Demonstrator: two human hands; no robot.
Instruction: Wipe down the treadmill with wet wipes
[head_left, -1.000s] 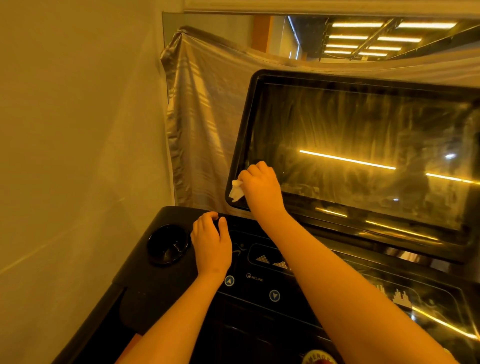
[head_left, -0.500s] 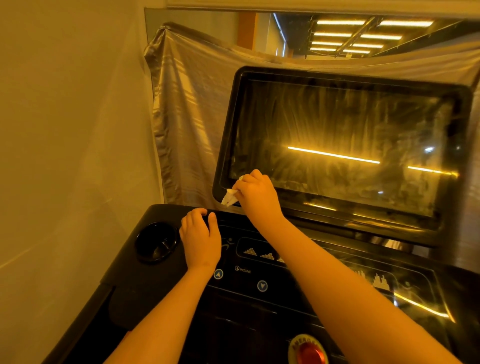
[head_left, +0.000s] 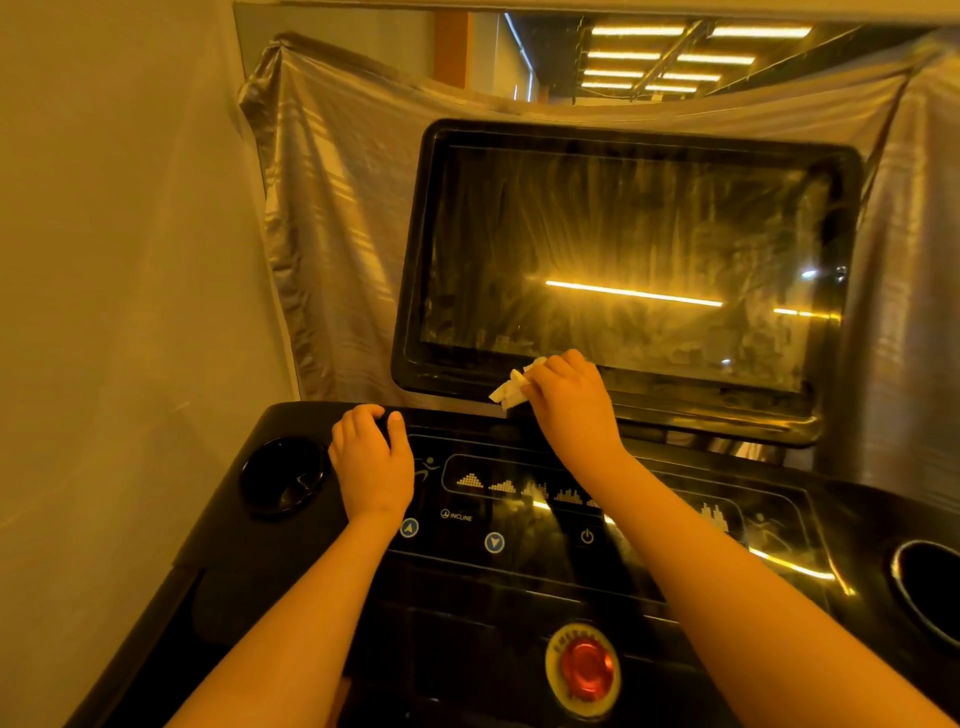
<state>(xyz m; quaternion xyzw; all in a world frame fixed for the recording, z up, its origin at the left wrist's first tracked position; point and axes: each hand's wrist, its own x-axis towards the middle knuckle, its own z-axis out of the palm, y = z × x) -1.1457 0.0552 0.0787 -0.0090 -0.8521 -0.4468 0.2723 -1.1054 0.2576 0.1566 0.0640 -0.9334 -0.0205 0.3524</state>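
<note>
Pinching a wet wipe (head_left: 511, 391), right hand (head_left: 571, 402) touches smeared screen (head_left: 623, 249); left hand (head_left: 371, 460) rests flat.

- Wipe (head_left: 511, 391): white, crumpled, pressed on the screen's lower bezel
- Treadmill (head_left: 519, 582): glossy black console, tilted screen (head_left: 623, 260) streaked with smears

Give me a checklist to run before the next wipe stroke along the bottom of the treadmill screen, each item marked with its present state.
1. Wet wipe gripped in the right hand: ok.
2. Wipe touching the screen's lower frame: ok.
3. Left hand braced on the console, off the incline arrows: ok.
4. Forearms clear of the red stop button: ok.
5. Screen free of streaks: not ok, smears cover the glass.
6. Wipe still moist: cannot tell.
</note>
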